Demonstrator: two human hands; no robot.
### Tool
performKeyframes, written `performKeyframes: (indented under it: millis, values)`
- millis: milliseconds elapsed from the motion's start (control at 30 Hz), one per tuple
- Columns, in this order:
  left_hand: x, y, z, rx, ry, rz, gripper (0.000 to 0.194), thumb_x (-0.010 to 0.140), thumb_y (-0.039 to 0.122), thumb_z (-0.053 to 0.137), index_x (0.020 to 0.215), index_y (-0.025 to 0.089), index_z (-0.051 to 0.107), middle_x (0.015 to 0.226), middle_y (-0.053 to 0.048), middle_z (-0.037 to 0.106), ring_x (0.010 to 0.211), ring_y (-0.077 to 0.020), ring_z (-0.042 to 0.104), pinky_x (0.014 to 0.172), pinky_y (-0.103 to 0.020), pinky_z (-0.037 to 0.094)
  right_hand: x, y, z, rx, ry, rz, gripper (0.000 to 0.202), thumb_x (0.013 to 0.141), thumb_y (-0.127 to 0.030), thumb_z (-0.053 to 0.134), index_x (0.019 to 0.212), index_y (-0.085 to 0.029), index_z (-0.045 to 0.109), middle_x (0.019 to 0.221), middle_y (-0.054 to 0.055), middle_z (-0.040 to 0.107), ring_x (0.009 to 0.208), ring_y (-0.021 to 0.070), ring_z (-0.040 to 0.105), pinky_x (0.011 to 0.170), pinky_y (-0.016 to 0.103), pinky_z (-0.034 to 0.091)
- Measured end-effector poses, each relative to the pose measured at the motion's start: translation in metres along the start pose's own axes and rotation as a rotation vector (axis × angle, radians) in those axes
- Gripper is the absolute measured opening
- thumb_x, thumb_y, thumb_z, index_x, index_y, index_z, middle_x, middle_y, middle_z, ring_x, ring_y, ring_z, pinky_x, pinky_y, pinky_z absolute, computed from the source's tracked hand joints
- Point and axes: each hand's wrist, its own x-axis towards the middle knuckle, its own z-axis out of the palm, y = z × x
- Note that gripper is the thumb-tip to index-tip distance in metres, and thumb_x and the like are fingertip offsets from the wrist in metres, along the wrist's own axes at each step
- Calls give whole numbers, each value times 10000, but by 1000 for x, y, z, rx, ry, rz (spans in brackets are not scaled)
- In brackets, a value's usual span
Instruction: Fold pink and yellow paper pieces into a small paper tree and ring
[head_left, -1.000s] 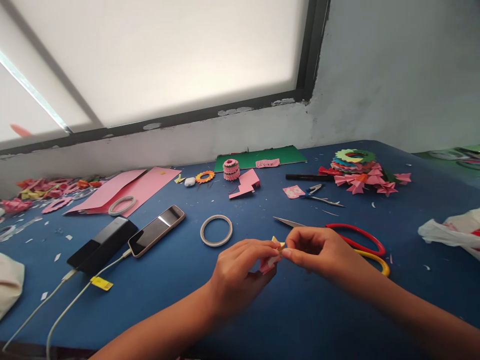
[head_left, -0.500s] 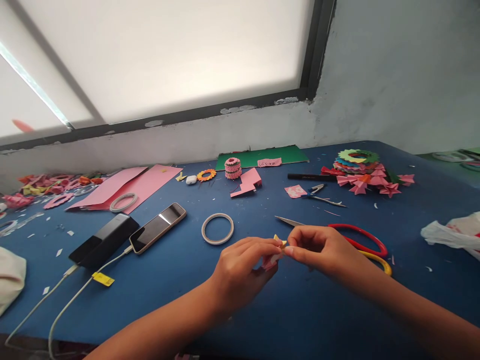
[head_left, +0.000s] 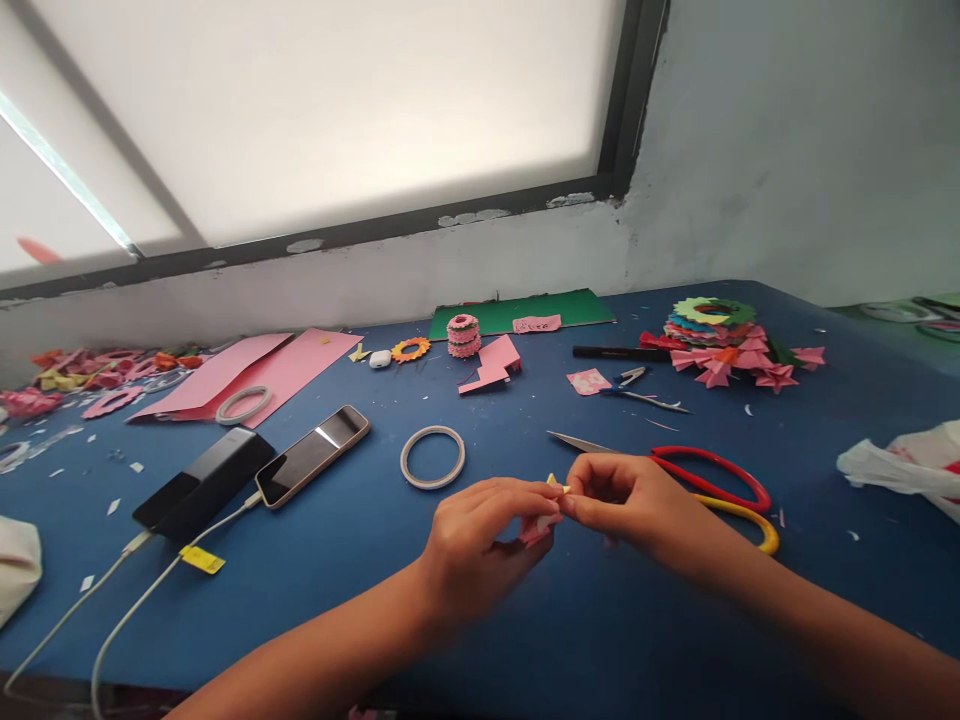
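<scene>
My left hand (head_left: 480, 535) is closed around a small pink paper piece (head_left: 538, 527) with a yellow paper tip (head_left: 557, 484) at its top. Much of that piece is hidden by my fingers. Thumb and forefinger of my right hand (head_left: 619, 490) are pinched together at the yellow tip, touching the left fingertips. Just behind the right hand lie large scissors (head_left: 712, 470) with one red and one yellow handle, blades pointing left. A roll of tape (head_left: 433, 457) rests flat beyond my left hand.
A phone (head_left: 313, 456) and a black power bank (head_left: 205, 482) with white cables are at the left. Farther back are pink paper sheets (head_left: 304, 365), a stack of pink paper rings (head_left: 463, 337), a green board (head_left: 577, 310), small snips (head_left: 645, 400) and pink paper flowers (head_left: 739, 362).
Both hands stay together at the paper piece, with the right fingers shifted slightly at the yellow tip. The whole view has moved a little.
</scene>
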Motion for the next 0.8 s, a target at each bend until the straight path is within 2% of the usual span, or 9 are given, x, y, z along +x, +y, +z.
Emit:
performKeyframes:
  millis: [67, 133, 267, 433, 567, 667, 733, 800]
  values:
    - [1, 0, 0, -19, 20, -9, 187, 721, 12, 691, 846, 146, 649, 831, -96, 760, 768, -165, 733, 732, -212, 588, 1, 0, 0, 5, 30, -18, 415, 600, -441, 775, 574, -196, 441, 544, -72, 417, 511, 79, 385, 463, 196, 368]
    - [1, 0, -1, -43, 42, -12, 187, 723, 27, 701, 852, 153, 653, 841, -94, 762, 771, -169, 733, 725, -220, 592, 1, 0, 0, 10, 42, -53, 413, 602, -418, 784, 589, -201, 433, 585, -62, 453, 550, 90, 424, 478, 194, 409]
    - [1, -1, -2, -109, 34, -12, 171, 727, 56, 715, 855, 153, 658, 849, -101, 762, 751, -173, 733, 699, -226, 596, -2, -2, -1, 9, -45, -105, 266, 679, -421, 724, 784, -201, 616, 782, 5, 602, 721, 144, 547, 548, 220, 483]
    - [0, -3, -3, -179, 15, -79, 174, 731, 80, 719, 870, 161, 654, 868, -100, 763, 757, -188, 735, 676, -240, 602, -5, 0, -5, -39, -97, -144, 285, 766, -429, 628, 846, -173, 724, 675, 25, 635, 630, 140, 572, 583, 260, 481]
    - [1, -5, -5, -218, -27, -147, 200, 736, 80, 717, 900, 172, 649, 942, -104, 750, 832, -202, 725, 740, -288, 600, -6, 2, -7, -75, -12, -207, 260, 780, -408, 627, 874, -190, 732, 712, 26, 652, 631, 144, 572, 564, 256, 467]
    - [2, -4, -8, -156, -63, -186, 331, 714, 150, 755, 1023, 183, 640, 1062, -122, 715, 963, -230, 689, 774, -310, 593, -7, 0, -6, -103, 89, -254, 237, 777, -397, 623, 866, -198, 716, 738, 27, 667, 626, 150, 584, 556, 259, 469]
    - [4, -2, -10, -119, -70, -247, 330, 741, 180, 727, 1059, 194, 641, 1090, -115, 699, 989, -226, 672, 715, -277, 599, -8, -2, -6, -146, 146, -287, 219, 781, -384, 610, 862, -205, 707, 755, 30, 682, 642, 162, 603, 560, 265, 478]
    - [5, 0, -11, -125, -64, -336, 252, 782, 162, 669, 1030, 205, 659, 1037, -88, 708, 924, -194, 681, 636, -228, 595, -9, -4, -6, -202, 180, -327, 196, 789, -362, 596, 864, -212, 699, 778, 32, 695, 681, 175, 626, 588, 271, 496]
